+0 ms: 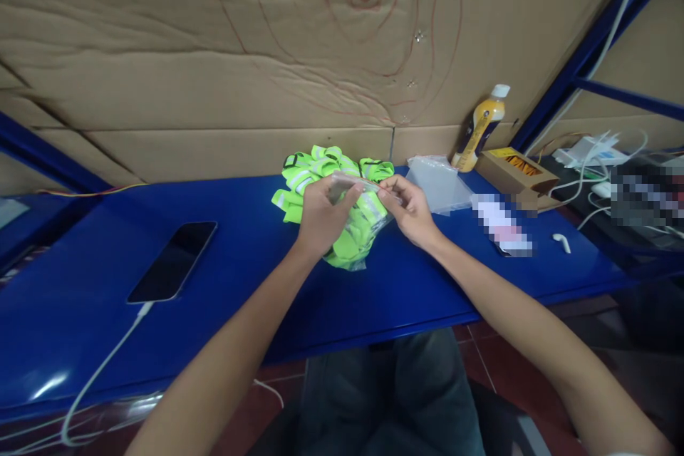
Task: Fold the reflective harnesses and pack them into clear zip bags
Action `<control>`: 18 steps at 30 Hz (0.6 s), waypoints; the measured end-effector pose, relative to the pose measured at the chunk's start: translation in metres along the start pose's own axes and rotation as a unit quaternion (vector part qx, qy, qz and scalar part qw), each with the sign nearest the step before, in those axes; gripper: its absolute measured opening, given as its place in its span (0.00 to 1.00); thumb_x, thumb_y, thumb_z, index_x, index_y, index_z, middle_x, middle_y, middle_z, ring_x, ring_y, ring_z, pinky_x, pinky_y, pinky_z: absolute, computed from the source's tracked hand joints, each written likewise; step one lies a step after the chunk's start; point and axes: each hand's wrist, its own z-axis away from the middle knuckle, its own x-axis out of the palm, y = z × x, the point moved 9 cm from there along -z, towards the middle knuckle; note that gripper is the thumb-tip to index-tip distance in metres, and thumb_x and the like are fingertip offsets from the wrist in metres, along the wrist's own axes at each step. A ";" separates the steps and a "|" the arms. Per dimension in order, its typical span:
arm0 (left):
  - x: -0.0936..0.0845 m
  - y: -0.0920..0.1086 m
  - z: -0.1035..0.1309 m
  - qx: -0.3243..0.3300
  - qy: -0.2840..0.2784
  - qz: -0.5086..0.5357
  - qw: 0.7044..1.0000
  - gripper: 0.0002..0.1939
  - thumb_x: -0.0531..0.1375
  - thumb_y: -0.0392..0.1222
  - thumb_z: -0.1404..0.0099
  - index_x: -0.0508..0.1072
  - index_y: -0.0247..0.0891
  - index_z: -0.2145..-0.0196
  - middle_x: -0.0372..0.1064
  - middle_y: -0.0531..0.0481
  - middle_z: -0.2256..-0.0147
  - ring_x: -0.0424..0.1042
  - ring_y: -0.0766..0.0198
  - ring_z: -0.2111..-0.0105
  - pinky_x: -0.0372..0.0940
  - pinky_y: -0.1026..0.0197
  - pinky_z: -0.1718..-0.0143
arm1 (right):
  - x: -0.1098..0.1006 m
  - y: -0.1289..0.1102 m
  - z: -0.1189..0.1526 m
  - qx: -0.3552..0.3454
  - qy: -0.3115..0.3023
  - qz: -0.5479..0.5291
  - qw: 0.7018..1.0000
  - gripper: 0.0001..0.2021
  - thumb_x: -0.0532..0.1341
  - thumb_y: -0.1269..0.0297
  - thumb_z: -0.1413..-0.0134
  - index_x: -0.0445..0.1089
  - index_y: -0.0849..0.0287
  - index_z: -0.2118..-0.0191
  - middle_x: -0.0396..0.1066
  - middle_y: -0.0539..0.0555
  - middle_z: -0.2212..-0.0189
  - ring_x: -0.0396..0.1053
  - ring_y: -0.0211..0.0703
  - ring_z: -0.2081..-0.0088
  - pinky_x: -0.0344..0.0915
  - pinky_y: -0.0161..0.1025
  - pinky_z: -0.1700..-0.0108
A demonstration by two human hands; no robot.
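Observation:
Both hands pinch the upper edge of a clear plastic bag (374, 217) with a neon-yellow reflective strap inside or right behind it. My left hand (323, 214) has its thumb pressed on the bag's left side. At the right end of that edge, my right hand (411, 210) grips it between thumb and fingers. Behind the bag lies a heap of neon-yellow reflective straps (291, 214) with silver stripes and black buckles. A stack of clear plastic bags (438, 185) rests just beyond my right hand.
On the blue table (240, 278), a phone (174, 263) with a white cable lies at left. To the right stand a yellow bottle (484, 128) and a small cardboard box (516, 171). A white earbud (561, 243) lies near the right end. Cardboard (160, 85) lines the back.

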 end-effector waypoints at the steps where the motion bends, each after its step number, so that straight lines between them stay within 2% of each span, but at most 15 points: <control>1: 0.000 0.000 0.000 -0.001 0.001 0.000 1.000 0.08 0.71 0.46 0.35 0.86 0.39 0.63 0.83 0.46 0.63 0.81 0.57 0.61 0.74 0.53 0.50 | 0.000 0.001 0.000 0.003 -0.002 0.000 1.000 0.28 0.69 0.33 0.44 0.69 0.57 0.62 0.66 0.49 0.69 0.59 0.38 0.69 0.58 0.38 0.64; 8: -0.002 0.002 -0.001 0.019 0.009 -0.023 1.000 0.07 0.71 0.45 0.35 0.85 0.40 0.65 0.83 0.47 0.64 0.80 0.57 0.62 0.75 0.54 0.52 | 0.003 0.002 0.000 0.001 -0.033 0.017 0.999 0.28 0.66 0.33 0.40 0.70 0.58 0.62 0.67 0.50 0.69 0.62 0.39 0.68 0.59 0.39 0.62; 13: -0.002 0.005 -0.001 0.030 0.006 -0.036 0.999 0.07 0.70 0.46 0.34 0.85 0.41 0.66 0.82 0.47 0.65 0.81 0.57 0.62 0.74 0.54 0.53 | 0.002 -0.003 0.003 -0.023 -0.029 0.047 0.998 0.26 0.63 0.35 0.35 0.70 0.57 0.62 0.69 0.50 0.69 0.63 0.40 0.67 0.59 0.39 0.63; 18: -0.003 0.003 -0.002 0.036 0.010 -0.044 0.998 0.08 0.71 0.47 0.34 0.85 0.42 0.68 0.82 0.47 0.66 0.81 0.57 0.63 0.74 0.54 0.56 | 0.004 -0.004 0.004 -0.024 -0.039 0.061 0.997 0.26 0.61 0.35 0.33 0.70 0.57 0.62 0.68 0.50 0.69 0.62 0.40 0.68 0.57 0.40 0.64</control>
